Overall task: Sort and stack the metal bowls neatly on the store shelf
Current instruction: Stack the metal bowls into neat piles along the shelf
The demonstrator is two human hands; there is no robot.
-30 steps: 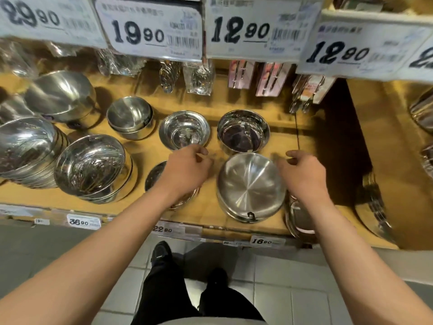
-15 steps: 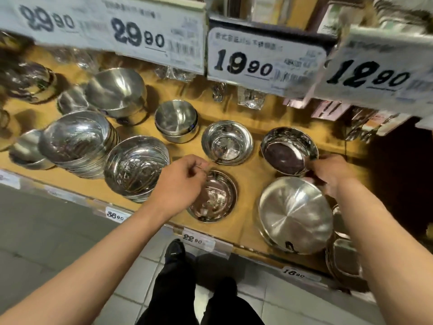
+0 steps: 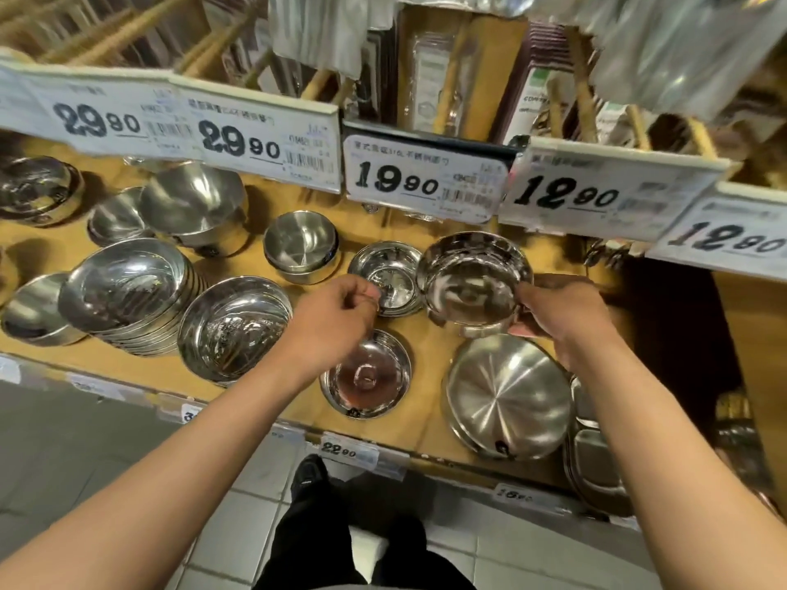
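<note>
My right hand (image 3: 566, 317) grips a deep steel bowl (image 3: 472, 283) by its right rim and holds it tilted above the wooden shelf (image 3: 430, 338). My left hand (image 3: 336, 321) hovers with curled fingers, empty, over a shallow bowl (image 3: 366, 376) and beside a small shiny bowl (image 3: 383, 278). A wide brushed pan-like bowl (image 3: 506, 398) sits at the front right. A matte bowl stack (image 3: 300, 249) stands further back.
More bowls fill the left of the shelf: a large front bowl (image 3: 234, 325), a tilted stack (image 3: 127, 291), a deep bowl (image 3: 196, 206). Price tags (image 3: 426, 176) hang from the upper shelf edge. Steel trays (image 3: 592, 453) lean at the right. Tiled floor and my shoes lie below.
My right hand has picked up the deep bowl from the back of the shelf and lifted it, tilted toward me. My left hand moved slightly up and right.
</note>
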